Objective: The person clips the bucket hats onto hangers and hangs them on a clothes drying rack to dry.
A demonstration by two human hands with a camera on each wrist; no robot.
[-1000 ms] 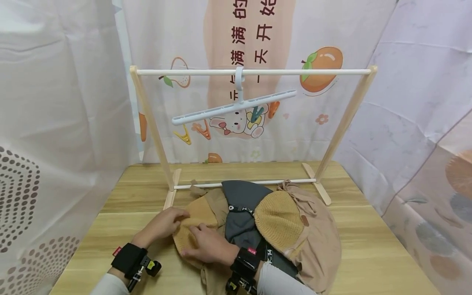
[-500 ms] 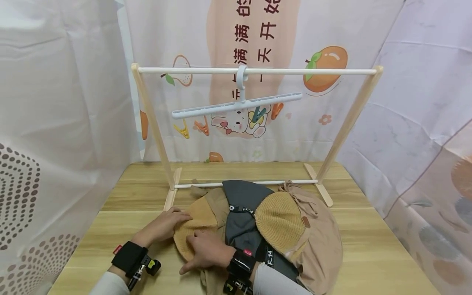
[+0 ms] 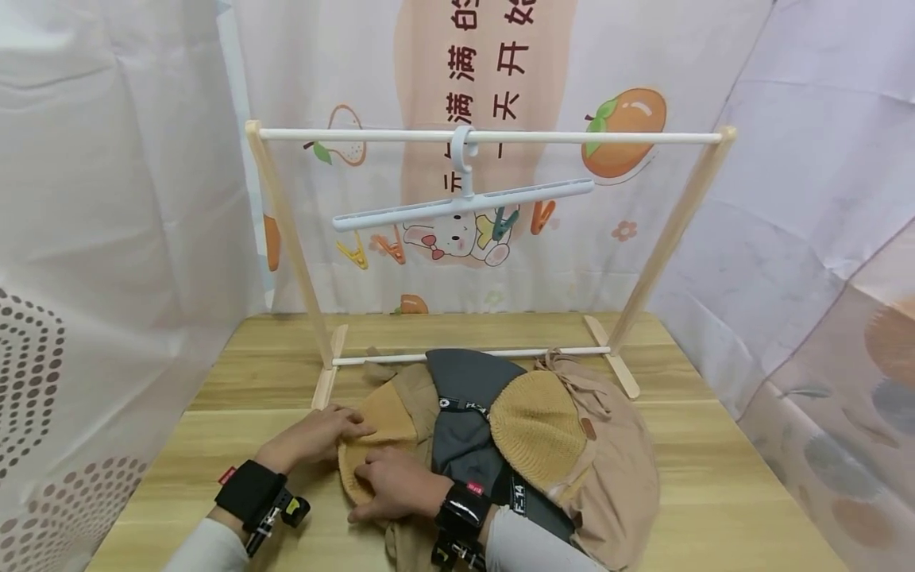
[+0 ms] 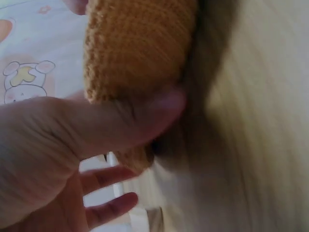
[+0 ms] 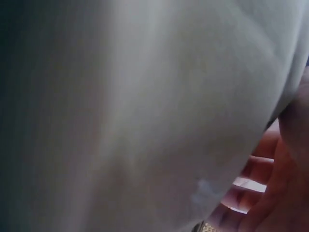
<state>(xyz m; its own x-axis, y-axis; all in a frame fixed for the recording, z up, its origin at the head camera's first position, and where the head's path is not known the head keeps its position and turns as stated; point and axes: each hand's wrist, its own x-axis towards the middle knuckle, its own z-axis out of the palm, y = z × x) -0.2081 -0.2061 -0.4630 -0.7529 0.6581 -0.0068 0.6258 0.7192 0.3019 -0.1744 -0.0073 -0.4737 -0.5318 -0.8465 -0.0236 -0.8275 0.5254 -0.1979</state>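
A hat with a mustard knitted part and tan cloth lies at the left of a pile on the table. My left hand pinches its left edge; in the left wrist view the thumb lies across the ribbed knit, with other fingers behind it. My right hand grips the near part of the same hat, fingers bent on the knit and thumb at the near edge. In the right wrist view pale cloth covers most of the picture, the fingers showing at lower right.
Beside it lie a dark grey cloth hat with a lettered black band and a second knit-and-tan hat. Behind stands a wooden rack with a pale blue hanger on its bar. Several clips appear below the hanger.
My right hand has shifted slightly left and nearer to me over the knit, its thumb moving down to the near edge. My left hand stays nearly in place. The hanger has swung a little more level.
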